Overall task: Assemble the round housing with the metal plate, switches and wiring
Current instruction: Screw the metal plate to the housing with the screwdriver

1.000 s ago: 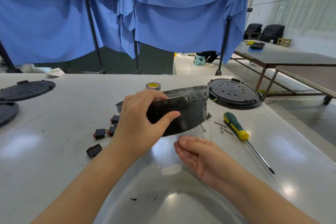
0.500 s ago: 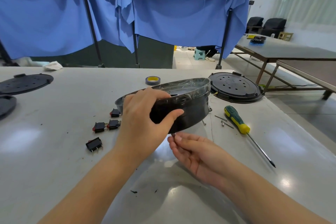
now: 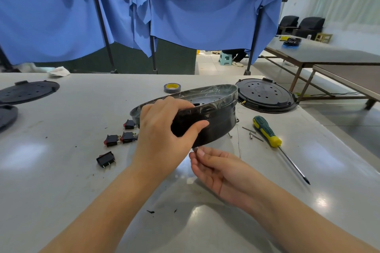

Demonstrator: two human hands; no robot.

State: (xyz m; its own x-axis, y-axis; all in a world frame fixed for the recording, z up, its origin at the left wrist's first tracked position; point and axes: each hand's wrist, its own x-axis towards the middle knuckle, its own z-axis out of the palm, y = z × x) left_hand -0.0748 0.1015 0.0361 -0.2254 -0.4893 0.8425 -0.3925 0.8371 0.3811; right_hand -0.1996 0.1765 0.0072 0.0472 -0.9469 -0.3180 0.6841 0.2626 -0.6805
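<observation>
My left hand (image 3: 164,135) grips the near wall of the round black housing (image 3: 218,117), thumb on the outside, fingers over the rim. The housing is tilted, its plastic-wrapped rim raised at the right. Just under its near lower edge, my right hand (image 3: 218,170) pinches a small metal screw (image 3: 195,149) between its fingertips, palm up. Several black rocker switches (image 3: 112,140) with red ends lie on the table left of the housing. Loose screws (image 3: 251,132) lie to its right, and a thin wire (image 3: 238,141) trails down from it.
A green and yellow screwdriver (image 3: 266,131) lies right of the housing, tip toward me. A round black perforated cover (image 3: 266,96) sits at the far right edge, a tape roll (image 3: 172,87) behind the housing, and two black discs (image 3: 28,92) at the far left.
My right hand has moved up and forward with the screw, from the table to the housing's lower edge. My left hand has kept its grip on the tilted housing.
</observation>
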